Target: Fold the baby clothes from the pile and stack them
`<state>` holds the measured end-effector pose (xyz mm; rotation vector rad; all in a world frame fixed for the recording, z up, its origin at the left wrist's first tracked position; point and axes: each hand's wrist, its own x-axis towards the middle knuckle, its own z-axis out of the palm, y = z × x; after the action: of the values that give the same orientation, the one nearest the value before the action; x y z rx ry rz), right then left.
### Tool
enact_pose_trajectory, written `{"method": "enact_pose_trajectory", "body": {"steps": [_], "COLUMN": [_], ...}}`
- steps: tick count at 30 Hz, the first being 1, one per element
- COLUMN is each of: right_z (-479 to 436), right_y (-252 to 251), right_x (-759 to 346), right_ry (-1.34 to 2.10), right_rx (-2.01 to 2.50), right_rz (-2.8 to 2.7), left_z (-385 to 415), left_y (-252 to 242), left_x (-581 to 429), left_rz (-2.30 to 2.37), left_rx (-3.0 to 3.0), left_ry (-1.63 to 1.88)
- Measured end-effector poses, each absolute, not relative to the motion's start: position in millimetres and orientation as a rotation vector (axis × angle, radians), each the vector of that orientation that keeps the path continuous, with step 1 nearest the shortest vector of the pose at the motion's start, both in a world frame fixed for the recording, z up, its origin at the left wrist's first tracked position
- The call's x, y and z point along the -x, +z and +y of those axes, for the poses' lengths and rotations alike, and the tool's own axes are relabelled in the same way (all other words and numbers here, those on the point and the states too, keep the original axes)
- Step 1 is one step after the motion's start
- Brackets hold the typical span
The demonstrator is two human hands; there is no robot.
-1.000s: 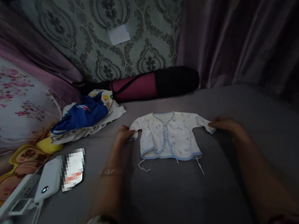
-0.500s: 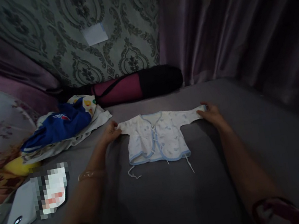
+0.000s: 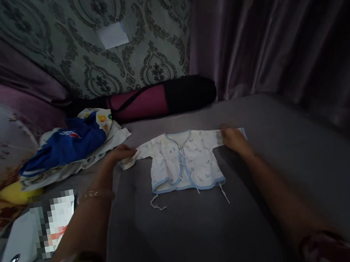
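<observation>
Smoothing, prob. the current step, is going on: white, blue-trimmed cloth baby jacket [image 3: 201, 162] is lying flat on dark-grey sheet [image 3: 194, 240]. L hand [image 3: 118, 154] is touching one sleeve [image 3: 143, 150], R hand [image 3: 235, 139] the other; finger opening/grip can't tell, R blurred. Next move's prob. calling for light, even tension.

- A small white cloth jacket with blue edging and a pale print [image 3: 201, 162] lay spread on the flat grey surface [image 3: 190, 236], thin white ties [image 3: 224, 194] trailing from its hem.
- The left hand [image 3: 123, 152] had its fingers on one sleeve; a clear bracelet [image 3: 94, 194] circled that arm.
- The right hand [image 3: 234, 139], blurred, covered part of the other sleeve, the cuff showing beyond it.
- A crumpled blue cloth with white lettering [image 3: 59, 149] lay past the left hand.
- A long maroon-and-black bag [image 3: 144, 102] stretched along the grey-green patterned wall [image 3: 155, 57].
</observation>
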<state>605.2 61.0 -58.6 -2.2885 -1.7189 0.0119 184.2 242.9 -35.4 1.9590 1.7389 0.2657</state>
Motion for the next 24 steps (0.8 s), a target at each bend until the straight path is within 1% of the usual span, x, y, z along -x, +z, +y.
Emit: {"method": "enact_pose_trajectory", "body": {"steps": [2, 4, 8, 11, 14, 17, 19, 22, 24], "right_z": [76, 88, 94, 89, 86, 86, 86, 88, 93], "right_y": [-57, -61, -77, -89, -93, -93, -92, -88, -83], "right_x": [-587, -572, -554, -550, -549, -549, -549, -551, -549], "right_ry": [0.104, 0.121, 0.09, 0.025, -0.048, -0.074, -0.064, 0.001, 0.027], "right_rx": [2.205, 2.167, 2.25, 2.288, 2.291, 2.289, 2.293, 2.329, 2.365], "right_rz": [-1.919, -2.017, -1.977, -1.951, -1.96, -1.964, -1.967, -1.969, -1.946], "left_z": [246, 246, 239, 235, 235, 236, 234, 228, 226], "left_y": [-32, -28, -29, -40, -57, -71, -75, -75, -74], "left_x": [-179, -175, -168, -163, -157, -154, -156, -161, -166], "left_rz": [1.763, 1.775, 1.742, 1.713, 1.779, 1.798, 1.836, 1.993, 2.055], "left_rx": [-1.934, -1.887, -1.758, -1.712, -1.923, -2.267, -2.369, -2.309, -2.217], "left_ry": [0.145, 0.149, 0.448, 0.609, 0.668, 0.583, 0.481, 0.366, 0.367]}}
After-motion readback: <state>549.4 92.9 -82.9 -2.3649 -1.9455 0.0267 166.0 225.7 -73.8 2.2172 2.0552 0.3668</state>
